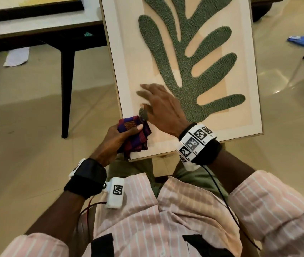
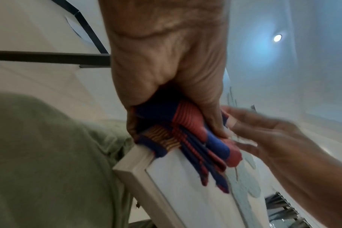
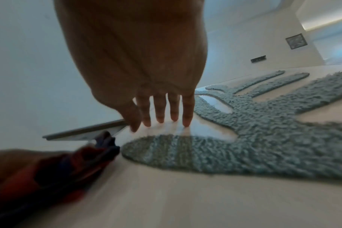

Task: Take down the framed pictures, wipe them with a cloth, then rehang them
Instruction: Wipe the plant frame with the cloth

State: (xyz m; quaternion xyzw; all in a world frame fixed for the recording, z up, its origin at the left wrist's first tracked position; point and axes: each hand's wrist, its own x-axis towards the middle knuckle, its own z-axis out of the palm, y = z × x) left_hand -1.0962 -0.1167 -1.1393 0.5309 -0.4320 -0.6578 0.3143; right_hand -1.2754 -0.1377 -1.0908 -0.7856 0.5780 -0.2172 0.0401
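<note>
A large framed picture (image 1: 119, 75) with a pale wood frame and a green tufted leaf shape (image 1: 190, 58) leans tilted against my lap. My left hand (image 1: 117, 140) grips a folded red and blue checked cloth (image 1: 134, 134) together with the frame's lower left corner (image 2: 135, 163). The cloth (image 2: 187, 138) hangs over the glass there. My right hand (image 1: 158, 106) lies over the glass beside the leaf's stem, fingers straight and spread, blurred by motion. In the right wrist view its fingertips (image 3: 160, 118) touch the glass (image 3: 205, 128) near the cloth (image 3: 68, 163).
A dark-legged table (image 1: 64, 89) stands at the left with a black-framed picture (image 1: 36, 8) lying on it. White paper (image 1: 15, 56) lies on the tiled floor under it. A blue bag (image 1: 299, 40) lies on the floor at the right. Another picture (image 3: 296, 40) hangs on a far wall.
</note>
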